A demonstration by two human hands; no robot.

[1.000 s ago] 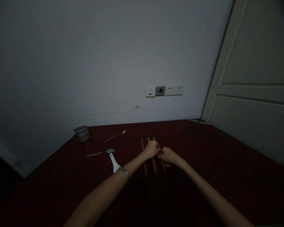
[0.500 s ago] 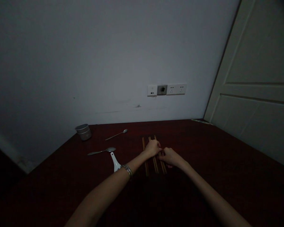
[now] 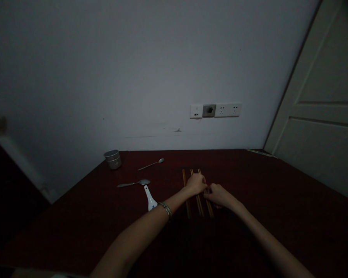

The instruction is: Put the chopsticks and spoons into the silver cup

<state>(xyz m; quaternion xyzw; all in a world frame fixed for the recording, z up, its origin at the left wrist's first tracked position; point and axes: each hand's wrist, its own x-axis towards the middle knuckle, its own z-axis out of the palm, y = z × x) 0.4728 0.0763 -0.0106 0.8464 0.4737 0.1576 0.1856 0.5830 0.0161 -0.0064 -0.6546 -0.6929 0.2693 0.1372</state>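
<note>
At rightmost chopsticks [image 3: 210, 209], left hand [image 3: 196, 184], right hand [image 3: 219, 195] still pinching them (view swung left)

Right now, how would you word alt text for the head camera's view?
A person's left hand and right hand are close together at the rightmost of three chopstick pairs on a dark red table. Left of them are two metal spoons, a partly hidden white spoon and a grey cup.

Chopsticks [image 3: 200, 204], spoons [image 3: 144, 182], wall sockets [image 3: 227, 110] and a panelled door [image 3: 321, 143] suggest a room at home.
</note>
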